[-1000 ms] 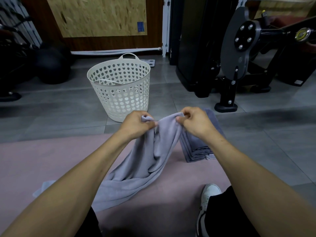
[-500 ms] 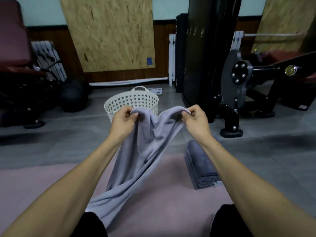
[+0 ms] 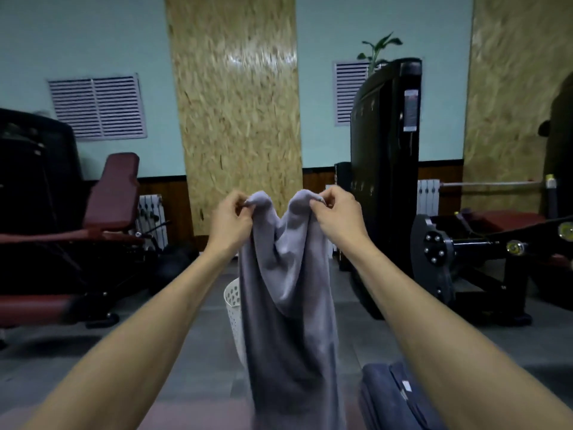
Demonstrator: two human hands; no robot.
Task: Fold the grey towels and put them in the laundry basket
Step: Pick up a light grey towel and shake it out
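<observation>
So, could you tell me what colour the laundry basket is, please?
White, with perforated sides; the laundry basket shows in the head view.

left hand point(image 3: 230, 219): raised, fingers pinched | right hand point(image 3: 338, 214): raised, fingers pinched

Grey tiled floor point(image 3: 192, 361) stretching toward the wall, with a pinkish mat point(image 3: 198, 417) covering its near edge. Standing on the tiles, a white perforated laundry basket point(image 3: 233, 308), mostly hidden behind hanging cloth. Lying at lower right, a stack of folded grey towels point(image 3: 384, 398). Resting on the floor at left, a maroon padded weight bench point(image 3: 102, 212); at right, a black exercise machine point(image 3: 443, 268).
</observation>
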